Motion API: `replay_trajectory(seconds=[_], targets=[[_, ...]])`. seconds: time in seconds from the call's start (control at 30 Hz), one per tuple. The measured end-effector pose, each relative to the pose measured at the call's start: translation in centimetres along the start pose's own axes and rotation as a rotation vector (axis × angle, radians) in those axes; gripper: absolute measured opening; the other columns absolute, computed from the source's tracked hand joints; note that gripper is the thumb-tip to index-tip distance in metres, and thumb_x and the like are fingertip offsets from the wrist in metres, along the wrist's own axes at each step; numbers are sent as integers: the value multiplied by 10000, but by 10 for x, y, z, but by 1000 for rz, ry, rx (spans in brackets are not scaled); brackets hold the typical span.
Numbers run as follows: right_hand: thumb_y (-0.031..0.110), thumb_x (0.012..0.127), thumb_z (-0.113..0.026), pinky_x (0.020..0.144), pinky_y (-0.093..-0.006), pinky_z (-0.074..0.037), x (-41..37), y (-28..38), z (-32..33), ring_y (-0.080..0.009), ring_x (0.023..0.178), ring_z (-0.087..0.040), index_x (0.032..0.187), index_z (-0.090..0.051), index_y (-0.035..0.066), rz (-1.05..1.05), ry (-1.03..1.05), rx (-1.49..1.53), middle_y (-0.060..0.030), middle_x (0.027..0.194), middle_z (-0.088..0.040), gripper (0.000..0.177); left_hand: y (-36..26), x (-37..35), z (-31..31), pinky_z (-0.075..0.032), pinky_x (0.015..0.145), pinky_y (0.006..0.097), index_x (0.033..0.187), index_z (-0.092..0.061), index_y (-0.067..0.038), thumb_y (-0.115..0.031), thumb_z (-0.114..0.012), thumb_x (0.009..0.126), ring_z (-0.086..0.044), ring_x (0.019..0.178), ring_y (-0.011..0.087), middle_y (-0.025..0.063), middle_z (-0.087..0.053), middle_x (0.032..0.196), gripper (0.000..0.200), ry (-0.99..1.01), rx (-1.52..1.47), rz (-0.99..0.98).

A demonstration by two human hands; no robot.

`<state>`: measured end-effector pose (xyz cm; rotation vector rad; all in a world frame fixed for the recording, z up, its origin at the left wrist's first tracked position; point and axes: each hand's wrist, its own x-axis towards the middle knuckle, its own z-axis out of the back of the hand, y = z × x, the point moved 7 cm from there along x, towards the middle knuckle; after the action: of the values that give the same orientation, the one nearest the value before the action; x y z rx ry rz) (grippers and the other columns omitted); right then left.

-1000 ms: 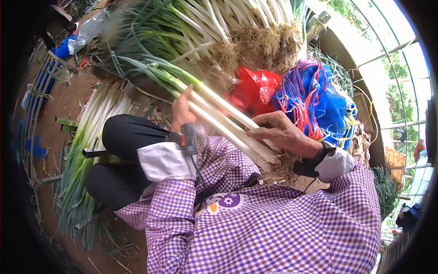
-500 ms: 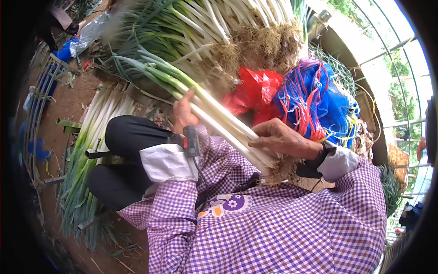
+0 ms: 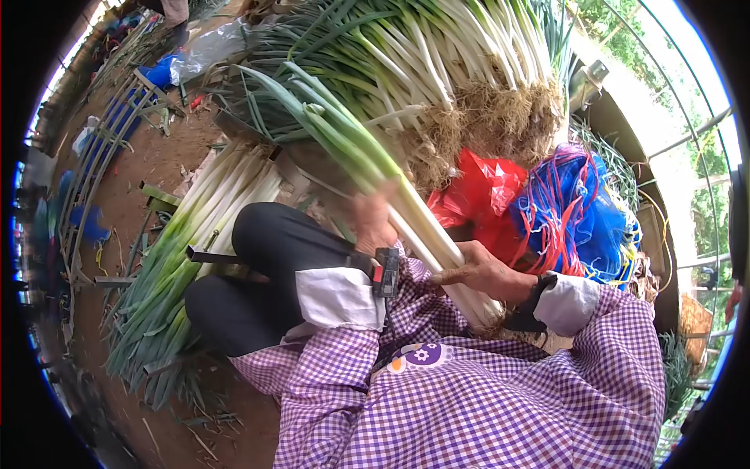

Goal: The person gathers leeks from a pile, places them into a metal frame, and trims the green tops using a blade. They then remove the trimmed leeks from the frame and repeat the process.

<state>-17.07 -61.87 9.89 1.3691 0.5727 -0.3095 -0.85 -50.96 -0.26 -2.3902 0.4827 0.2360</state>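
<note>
A person in a purple checked smock (image 3: 484, 399) sits on bare earth, holding a bundle of green onions (image 3: 422, 227) across the lap with both hands. The left hand (image 3: 371, 223), blurred by motion, is closed around the white stalks at mid-length. The right hand (image 3: 478, 273) clasps them lower down, fingers curled over the stalks just above the roots. Since a second ago the bundle has swung from a shallow slant to a steeper one: its green tops now point up and away, and its root end is drawn in against the smock, mostly hidden behind the right wrist (before, the roots showed plainly). So the bundle is being shifted in hand rather than held at rest. Behind it lie a large heap of onions (image 3: 437, 62), a red bag (image 3: 480, 191) and blue netting (image 3: 582, 207). A laid-out row of onions (image 3: 183, 262) lies beside the left knee.
</note>
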Motion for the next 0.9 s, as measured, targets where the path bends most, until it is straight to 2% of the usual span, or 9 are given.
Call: replay_trajectory(seconds=[0.23,0.33,0.43,0.53,0.67,0.87,0.9], targets=[[174,858,-810,722,-287,-514,-4,-16,6,-85,793,-622,1016,-711,-46,-39,-75,-72,-27,856,-695,289,-8,-15,-23,-574,869,391,1183,-630,25,-82,-778,849,-697,961,262,159,-719,1050,380,92,-73,98],[157,858,-805,696,-286,-516,-8,-14,4,-84,761,-625,964,-714,-50,46,-126,-66,-29,811,-693,250,-16,-20,-32,-575,863,394,1177,-630,19,-85,-779,847,-692,955,259,149,-712,1050,377,131,-58,75],[147,847,-810,707,-289,-521,-11,-18,6,-82,768,-629,971,-715,-49,43,-140,-120,-30,808,-699,251,-21,-29,-40,-576,857,401,1178,-622,9,-100,-787,844,-688,940,259,137,-704,1046,388,134,-85,115],[183,786,-837,696,-330,-534,-18,-14,7,-113,741,-664,965,-730,-50,116,-209,-157,-94,790,-728,313,-26,-35,-46,-592,807,415,1182,-595,-10,-139,-802,832,-689,892,260,136,-691,996,427,130,-108,176],[180,786,-838,706,-333,-541,-26,-18,8,-121,743,-669,1008,-729,-30,82,-214,-191,-96,800,-732,324,-26,-36,-48,-600,790,425,1210,-572,-27,-226,-814,835,-688,877,262,128,-685,977,489,190,-102,224],[160,782,-830,742,-337,-549,-39,-15,6,-133,781,-681,1106,-709,6,74,-208,-278,-123,857,-737,379,-38,-23,-48,-600,824,442,1256,-554,-29,-289,-819,837,-680,952,274,143,-677,1057,560,303,-331,215],[157,782,-829,742,-336,-549,-42,-17,7,-135,781,-680,1107,-708,6,85,-217,-286,-124,858,-736,379,-47,-23,-49,-592,844,446,1278,-548,-34,-307,-821,832,-675,985,278,140,-673,1097,590,288,-305,158]])
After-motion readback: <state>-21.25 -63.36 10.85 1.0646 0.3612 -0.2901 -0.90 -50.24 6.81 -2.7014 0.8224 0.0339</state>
